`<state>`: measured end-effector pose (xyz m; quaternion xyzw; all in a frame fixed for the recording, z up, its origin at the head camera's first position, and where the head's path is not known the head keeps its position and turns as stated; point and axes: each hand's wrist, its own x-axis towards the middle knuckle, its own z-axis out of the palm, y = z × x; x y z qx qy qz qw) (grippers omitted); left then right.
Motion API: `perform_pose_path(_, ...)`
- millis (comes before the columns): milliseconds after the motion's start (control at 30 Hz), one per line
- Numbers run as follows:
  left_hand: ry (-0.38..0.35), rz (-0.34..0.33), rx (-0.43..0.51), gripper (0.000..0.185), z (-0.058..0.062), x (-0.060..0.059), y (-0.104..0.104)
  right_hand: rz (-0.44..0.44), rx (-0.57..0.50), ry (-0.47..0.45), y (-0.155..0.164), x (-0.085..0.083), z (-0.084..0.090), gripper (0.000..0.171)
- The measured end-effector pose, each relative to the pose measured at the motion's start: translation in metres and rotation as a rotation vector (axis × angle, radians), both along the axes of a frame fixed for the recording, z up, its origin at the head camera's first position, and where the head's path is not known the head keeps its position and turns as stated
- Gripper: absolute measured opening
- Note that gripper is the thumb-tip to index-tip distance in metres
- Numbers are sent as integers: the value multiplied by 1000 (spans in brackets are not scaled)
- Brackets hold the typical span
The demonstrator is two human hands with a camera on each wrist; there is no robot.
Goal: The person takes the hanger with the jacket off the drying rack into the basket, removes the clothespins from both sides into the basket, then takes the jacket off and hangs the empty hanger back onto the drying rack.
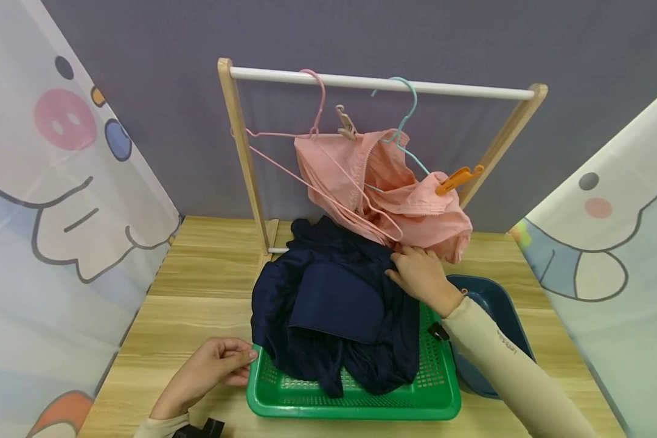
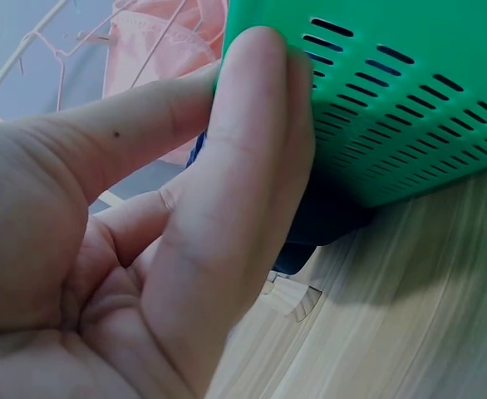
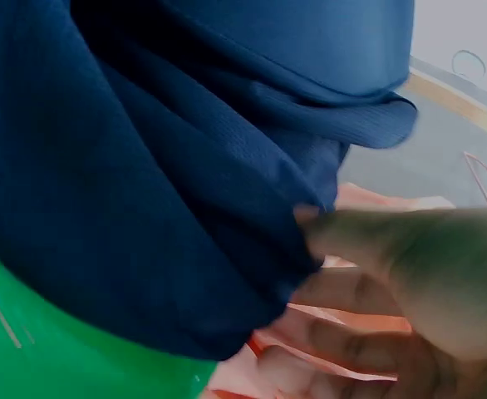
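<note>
Two hands are in my head view, both at the green basket (image 1: 356, 412).

Left hand (image 1: 213, 368): located at the basket's left rim. My left wrist view shows the thumb at the rim and the fingers pressed together along the outer wall; the hand pinches the basket.

Right hand (image 1: 423, 274): located at the basket's right rear, touching the right edge of the navy cloth (image 1: 336, 304). My right wrist view, blurred, shows the thumb against the cloth and the other fingers slightly spread, partly behind its edge. I cannot tell whether they pinch it.

Cloth: heaped in the basket, overhanging the left rear corner. It lies directly left of the right hand and well above the left hand in my head view.

Pink garment (image 1: 336, 164): hangs from the rack (image 1: 235, 134) behind the basket, just beyond the right fingertips.

Blue tub (image 1: 495, 298): beside the basket's right wall, partly under the right sleeve (image 1: 525, 383).

Markings: the sleeve, crossing right of the basket, carries small lettering (image 1: 507, 342). I cannot read it reliably.
</note>
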<state>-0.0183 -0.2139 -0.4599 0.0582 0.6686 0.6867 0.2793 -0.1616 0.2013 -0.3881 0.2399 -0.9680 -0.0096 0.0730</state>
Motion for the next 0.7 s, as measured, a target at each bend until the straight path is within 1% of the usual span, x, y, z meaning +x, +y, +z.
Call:
perform_pose_path(133, -18, 3, 9, 27, 0, 0, 0, 20, 1, 49, -3, -3, -3, 14)
perform_pose_path(233, -25, 7, 16, 27, 1, 0, 0, 46, -17, 98, -3, -3, -3, 10)
perform_pose_path(300, -23, 8, 13, 27, 2, 1, 0, 62, -37, 128, -2, 1, 0, 10)
perform_pose_path(467, -16, 14, -15, 28, 2, 0, 1, 119, -139, 205, 1, 20, 14, 12)
perform_pose_path(700, -32, 29, -29, 28, 3, 1, 2, 246, -287, 332, 8, 58, 42, 14)
